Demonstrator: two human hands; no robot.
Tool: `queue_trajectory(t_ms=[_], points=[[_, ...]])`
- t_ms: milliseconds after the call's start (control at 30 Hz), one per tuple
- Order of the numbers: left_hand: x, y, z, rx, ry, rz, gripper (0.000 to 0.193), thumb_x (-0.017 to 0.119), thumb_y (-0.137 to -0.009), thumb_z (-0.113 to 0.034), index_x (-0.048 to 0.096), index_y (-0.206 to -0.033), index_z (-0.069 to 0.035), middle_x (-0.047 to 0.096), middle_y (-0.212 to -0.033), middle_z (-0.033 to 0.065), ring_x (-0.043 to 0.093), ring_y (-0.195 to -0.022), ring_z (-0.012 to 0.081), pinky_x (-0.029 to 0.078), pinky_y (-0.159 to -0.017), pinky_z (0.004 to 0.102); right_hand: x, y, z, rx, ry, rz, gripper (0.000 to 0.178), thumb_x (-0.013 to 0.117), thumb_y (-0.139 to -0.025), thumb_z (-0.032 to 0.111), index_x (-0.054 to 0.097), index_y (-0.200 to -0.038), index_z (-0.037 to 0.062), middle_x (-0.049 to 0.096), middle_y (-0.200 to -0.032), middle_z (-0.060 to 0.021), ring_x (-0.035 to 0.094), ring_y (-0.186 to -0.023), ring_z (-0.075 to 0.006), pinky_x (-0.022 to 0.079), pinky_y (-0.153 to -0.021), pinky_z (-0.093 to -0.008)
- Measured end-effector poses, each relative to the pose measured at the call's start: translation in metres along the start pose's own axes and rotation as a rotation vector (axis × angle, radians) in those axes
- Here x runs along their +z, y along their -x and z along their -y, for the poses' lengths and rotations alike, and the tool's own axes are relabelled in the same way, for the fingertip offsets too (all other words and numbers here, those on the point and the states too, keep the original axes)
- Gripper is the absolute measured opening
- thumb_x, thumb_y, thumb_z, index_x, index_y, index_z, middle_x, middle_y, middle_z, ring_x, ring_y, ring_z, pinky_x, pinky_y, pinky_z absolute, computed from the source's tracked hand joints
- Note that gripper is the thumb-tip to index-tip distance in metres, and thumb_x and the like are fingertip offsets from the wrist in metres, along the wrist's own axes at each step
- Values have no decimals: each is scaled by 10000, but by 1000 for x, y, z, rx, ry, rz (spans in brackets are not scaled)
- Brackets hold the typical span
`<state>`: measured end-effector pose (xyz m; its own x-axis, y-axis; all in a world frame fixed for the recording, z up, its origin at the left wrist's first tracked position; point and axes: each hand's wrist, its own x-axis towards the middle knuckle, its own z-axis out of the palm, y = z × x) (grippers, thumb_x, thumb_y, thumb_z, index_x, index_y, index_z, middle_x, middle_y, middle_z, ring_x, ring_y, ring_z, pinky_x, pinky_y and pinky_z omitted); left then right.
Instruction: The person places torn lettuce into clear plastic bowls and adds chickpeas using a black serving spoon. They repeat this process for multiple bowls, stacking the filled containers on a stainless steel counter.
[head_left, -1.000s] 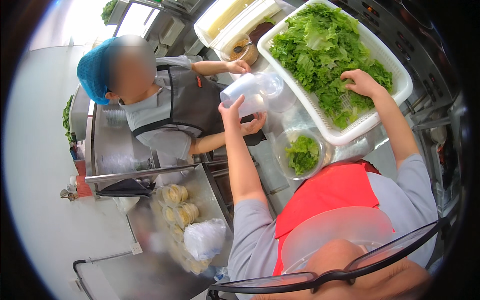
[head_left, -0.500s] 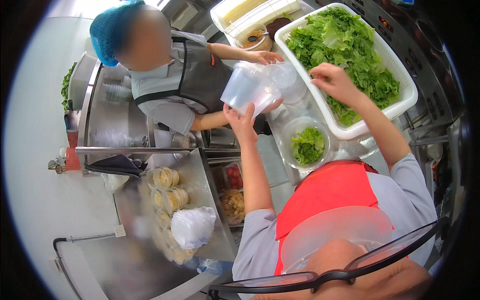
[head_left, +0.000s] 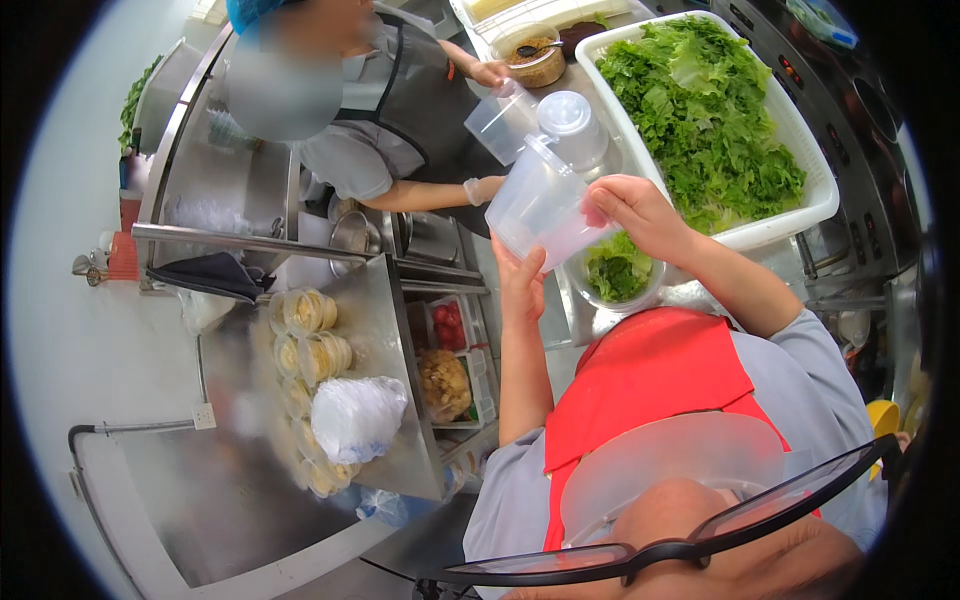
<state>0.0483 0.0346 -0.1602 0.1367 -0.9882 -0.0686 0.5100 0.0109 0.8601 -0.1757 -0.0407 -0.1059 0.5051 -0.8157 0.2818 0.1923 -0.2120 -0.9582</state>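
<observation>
A stack of clear plastic containers [head_left: 535,205] is tilted in front of me, held between both hands. Underneath, my left hand [head_left: 522,275] supports it with the thumb up along the side. My right hand [head_left: 640,218] grips its right side, thumb and fingers pinched at the plastic. Just below my right hand stands a clear round bowl with cut lettuce [head_left: 618,272], partly hidden by that hand. A co-worker's hand [head_left: 490,73] holds another clear container [head_left: 503,122] beyond the stack. Between them stands an upturned clear tub [head_left: 572,128].
A large white basket [head_left: 822,205] heaped with chopped lettuce [head_left: 715,110] fills the right. Far back is a tub of brown food [head_left: 535,65] with a spoon. Lower left, a steel counter [head_left: 385,340] carries several lidded cups [head_left: 310,355] and a white plastic bag [head_left: 358,418].
My right hand has left the lettuce basket and moved left and down onto the container stack. The stack has come nearer to me. The co-worker has drawn a separate container away.
</observation>
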Motion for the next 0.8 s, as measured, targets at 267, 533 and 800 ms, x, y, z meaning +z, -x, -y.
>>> queue_trajectory(t_ms=[267,533,800], points=[[-7,13,0,89,-89,-2,1097,846,-736,-148,163,-1593,-89,371,-1541,128,364,-1455,287,318,-1190,437,12,13,5,-100,230,-103,295,520,-1080,215,645,-947,-16,620,-820,-95,603,-743,-169,506,-724,-321],[-34,34,6,-39,205,-15,981,808,-808,-275,241,-1590,-101,423,-1533,161,442,-1417,349,411,-1140,561,-2,15,29,-301,517,-267,73,601,-984,59,600,-932,8,560,-801,-100,532,-692,-208,452,-644,-332],[-91,82,7,183,579,-108,948,828,-777,-535,394,-1549,-197,429,-1570,97,406,-1435,383,469,-1040,686,-27,50,-2,-708,947,359,176,675,-765,73,548,-887,73,485,-807,-61,541,-802,-257,465,-712,-376]])
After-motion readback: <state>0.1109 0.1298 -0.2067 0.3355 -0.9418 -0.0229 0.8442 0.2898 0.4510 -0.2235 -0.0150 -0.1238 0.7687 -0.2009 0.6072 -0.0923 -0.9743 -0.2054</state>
